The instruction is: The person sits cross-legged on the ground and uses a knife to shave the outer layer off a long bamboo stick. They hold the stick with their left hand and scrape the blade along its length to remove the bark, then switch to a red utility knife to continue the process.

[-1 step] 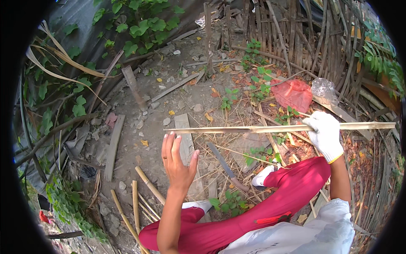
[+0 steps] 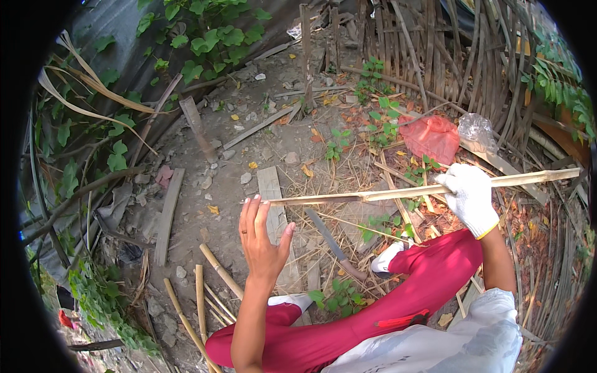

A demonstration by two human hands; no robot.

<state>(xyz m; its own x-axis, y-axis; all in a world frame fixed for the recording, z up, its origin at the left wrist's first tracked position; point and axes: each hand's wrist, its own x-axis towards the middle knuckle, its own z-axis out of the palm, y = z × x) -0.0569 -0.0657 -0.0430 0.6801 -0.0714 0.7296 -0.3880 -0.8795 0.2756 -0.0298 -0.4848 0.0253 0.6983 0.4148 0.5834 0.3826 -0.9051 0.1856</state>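
Note:
My right hand (image 2: 469, 198), in a white knit glove, is closed round a long split bamboo strip (image 2: 398, 194) and holds it crosswise above the ground. The strip tilts, its right end higher in the picture than its left. My bare left hand (image 2: 264, 239), a ring on one finger, is open with fingers spread. Its fingertips are at the strip's left end; whether they touch it I cannot tell. Below the strip a machete (image 2: 324, 234) with a wooden handle lies on the ground between my feet, beside a flat wooden board (image 2: 271, 186).
Bamboo poles (image 2: 221, 271) lie at the lower left near my knee. A red plastic bag (image 2: 429, 138) and a clear one (image 2: 477, 132) rest at the right. A stick fence (image 2: 398, 43) stands behind, with a short post (image 2: 198, 127) at the left. A red-handled tool (image 2: 401, 319) lies on my lap.
The bamboo strip has tilted: its left end has dropped and its right end has risen. My right hand has shifted slightly left with it; my left hand has barely moved.

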